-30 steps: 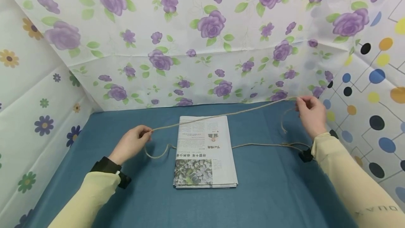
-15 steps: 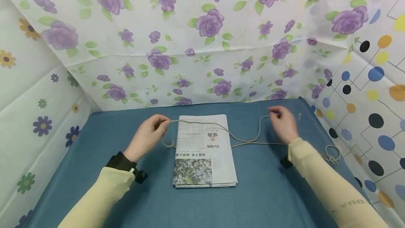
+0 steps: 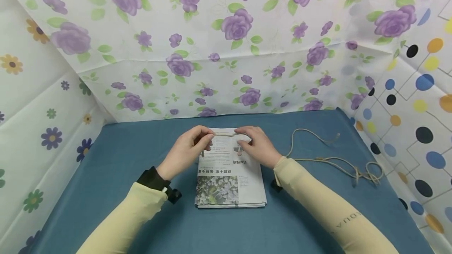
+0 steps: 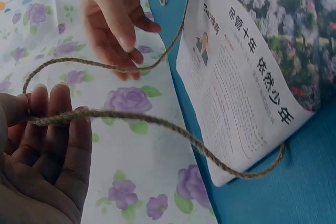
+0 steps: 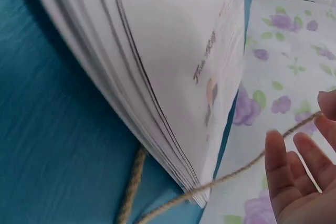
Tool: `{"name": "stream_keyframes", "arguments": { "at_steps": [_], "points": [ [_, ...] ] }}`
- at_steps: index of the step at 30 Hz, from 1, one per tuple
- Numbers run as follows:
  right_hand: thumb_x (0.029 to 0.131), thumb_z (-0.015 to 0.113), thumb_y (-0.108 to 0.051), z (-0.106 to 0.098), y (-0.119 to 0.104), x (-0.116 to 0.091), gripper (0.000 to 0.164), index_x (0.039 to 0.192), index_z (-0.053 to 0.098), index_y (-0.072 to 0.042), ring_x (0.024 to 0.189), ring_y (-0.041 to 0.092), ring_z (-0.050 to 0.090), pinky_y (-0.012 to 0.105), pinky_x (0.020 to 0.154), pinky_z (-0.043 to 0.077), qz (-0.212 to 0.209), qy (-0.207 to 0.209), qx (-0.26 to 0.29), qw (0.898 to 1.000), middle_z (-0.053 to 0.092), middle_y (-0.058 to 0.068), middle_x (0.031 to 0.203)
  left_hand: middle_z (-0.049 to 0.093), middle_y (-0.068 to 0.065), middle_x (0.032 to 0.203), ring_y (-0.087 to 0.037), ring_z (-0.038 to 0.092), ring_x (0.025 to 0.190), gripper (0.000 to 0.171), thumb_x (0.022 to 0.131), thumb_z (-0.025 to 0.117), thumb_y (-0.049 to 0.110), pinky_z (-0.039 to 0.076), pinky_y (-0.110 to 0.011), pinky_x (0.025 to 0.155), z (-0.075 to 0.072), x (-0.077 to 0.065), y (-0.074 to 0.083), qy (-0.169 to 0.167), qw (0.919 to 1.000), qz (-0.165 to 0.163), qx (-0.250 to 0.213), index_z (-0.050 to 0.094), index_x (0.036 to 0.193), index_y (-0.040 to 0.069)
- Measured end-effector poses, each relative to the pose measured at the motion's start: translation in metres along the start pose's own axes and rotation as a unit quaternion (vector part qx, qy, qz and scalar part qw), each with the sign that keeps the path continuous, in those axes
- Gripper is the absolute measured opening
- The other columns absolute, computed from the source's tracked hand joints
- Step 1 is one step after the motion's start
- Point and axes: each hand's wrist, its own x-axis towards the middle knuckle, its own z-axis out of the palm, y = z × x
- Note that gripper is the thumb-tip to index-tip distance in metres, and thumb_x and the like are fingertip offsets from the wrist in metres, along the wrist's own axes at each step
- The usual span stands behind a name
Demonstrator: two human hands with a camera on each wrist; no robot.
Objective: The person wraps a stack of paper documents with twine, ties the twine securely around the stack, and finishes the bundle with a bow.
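Observation:
A folded newspaper stack (image 3: 250, 183) lies on the blue cloth, with thin brown twine (image 4: 157, 120) running beneath it and up to my hands. My left hand (image 3: 188, 148) is over its far left corner and pinches the twine between thumb and fingertips; in the left wrist view the cord bends back there in a loop. My right hand (image 3: 259, 144) hovers over the far right corner. Its fingers (image 5: 278, 166) are loosely bent, thumb apart from them in the head view. The twine crosses right at these fingertips.
To the right a loose twine end (image 3: 312, 131) curves over the blue cloth (image 3: 226, 230), and a small tangle of twine (image 3: 367, 173) lies by the dotted side sheet (image 3: 409, 136). A flowered sheet (image 3: 219, 69) stands behind.
Both hands have moved in over the newspaper's far end, the right hand travelling much farther, leftward. The stretched twine has gone slack, and its right end now lies on the cloth.

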Motion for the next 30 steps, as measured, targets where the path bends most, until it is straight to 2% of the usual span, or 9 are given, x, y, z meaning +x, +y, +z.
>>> {"name": "stream_keyframes", "arguments": {
  "at_steps": [4, 7, 9, 12, 14, 17, 20, 23, 30],
  "points": [
    [0.104, 0.064, -0.024, 0.003, 0.003, 0.002, 0.019, 0.120, 0.070, -0.017, 0.125, 0.024, 0.050, 0.040, 0.088, 0.053, 0.004, 0.018, 0.012, 1.000, 0.059, 0.002, 0.137, 0.064, -0.006, 0.101, -0.016, 0.064, 0.089, 0.027, 0.109, 0.052, 0.033, 0.051, -0.044, 0.076, 0.004, 0.001, 0.002, -0.007, 0.9999, 0.001, -0.010, 0.062, 0.127, 0.015],
    [0.105, 0.062, -0.026, 0.003, 0.008, 0.000, 0.011, 0.111, 0.066, -0.018, 0.122, 0.021, 0.055, 0.040, 0.088, 0.053, 0.018, 0.015, 0.038, 0.999, 0.060, 0.001, 0.136, 0.063, -0.006, 0.100, -0.016, 0.063, 0.086, 0.028, 0.109, 0.052, 0.032, 0.050, -0.043, 0.074, 0.005, 0.003, 0.003, -0.006, 0.9999, 0.007, -0.006, 0.063, 0.127, 0.013],
    [0.107, 0.060, -0.027, 0.004, 0.009, -0.001, 0.012, 0.113, 0.062, -0.017, 0.120, 0.020, 0.058, 0.041, 0.091, 0.053, 0.024, 0.002, 0.054, 0.998, 0.061, 0.000, 0.134, 0.063, -0.005, 0.099, -0.017, 0.062, 0.085, 0.028, 0.109, 0.052, 0.032, 0.048, -0.043, 0.072, 0.006, 0.004, 0.004, -0.004, 0.9999, 0.011, 0.000, 0.063, 0.127, 0.014],
    [0.108, 0.057, -0.024, 0.007, 0.011, -0.003, 0.017, 0.123, 0.057, -0.018, 0.118, 0.019, 0.062, 0.039, 0.093, 0.053, 0.031, -0.024, 0.071, 0.997, 0.063, 0.000, 0.130, 0.062, -0.003, 0.098, -0.017, 0.061, 0.083, 0.026, 0.109, 0.052, 0.032, 0.047, -0.042, 0.070, 0.007, 0.005, 0.005, -0.001, 0.9999, 0.015, 0.002, 0.063, 0.126, 0.015],
    [0.107, 0.060, -0.021, 0.008, 0.011, -0.004, 0.022, 0.128, 0.059, -0.016, 0.116, 0.020, 0.063, 0.038, 0.094, 0.053, 0.026, -0.034, 0.067, 0.997, 0.065, 0.000, 0.124, 0.062, -0.003, 0.098, -0.017, 0.060, 0.082, 0.025, 0.110, 0.052, 0.032, 0.046, -0.041, 0.069, 0.008, 0.006, 0.006, 0.001, 0.9999, 0.016, 0.003, 0.064, 0.125, 0.017],
    [0.105, 0.062, -0.021, 0.008, 0.014, -0.007, 0.023, 0.127, 0.066, -0.015, 0.109, 0.019, 0.066, 0.035, 0.091, 0.054, 0.010, -0.030, 0.043, 0.999, 0.067, -0.001, 0.118, 0.061, -0.002, 0.098, -0.018, 0.059, 0.080, 0.025, 0.110, 0.051, 0.032, 0.045, -0.041, 0.068, 0.009, 0.006, 0.007, 0.001, 0.9999, 0.016, 0.004, 0.063, 0.126, 0.018],
    [0.106, 0.062, -0.023, 0.001, 0.016, -0.009, 0.020, 0.119, 0.070, -0.012, 0.100, 0.017, 0.066, 0.036, 0.087, 0.055, 0.001, -0.001, 0.032, 0.999, 0.068, 0.001, 0.111, 0.060, -0.001, 0.097, -0.020, 0.058, 0.080, 0.024, 0.110, 0.051, 0.031, 0.045, -0.040, 0.067, 0.009, 0.006, 0.006, 0.001, 0.9999, 0.011, 0.008, 0.063, 0.126, 0.019],
    [0.108, 0.057, -0.025, -0.012, 0.017, -0.010, 0.019, 0.118, 0.066, -0.012, 0.095, 0.018, 0.066, 0.038, 0.082, 0.055, 0.013, 0.046, 0.038, 0.998, 0.069, 0.003, 0.109, 0.061, -0.001, 0.097, -0.023, 0.059, 0.081, 0.023, 0.110, 0.052, 0.029, 0.046, -0.040, 0.068, 0.008, 0.004, 0.004, -0.003, 0.9999, 0.003, 0.011, 0.063, 0.128, 0.020],
    [0.109, 0.053, -0.025, -0.060, 0.023, -0.009, 0.019, 0.119, 0.059, -0.010, 0.086, 0.026, 0.066, 0.037, 0.073, 0.055, 0.024, 0.158, 0.046, 0.986, 0.065, 0.008, 0.105, 0.062, 0.001, 0.097, -0.021, 0.054, 0.075, 0.031, 0.109, 0.055, 0.026, 0.044, -0.038, 0.065, 0.008, 0.003, -0.013, -0.045, 0.9980, 0.000, 0.044, 0.061, 0.139, 0.020]
  ]
}}
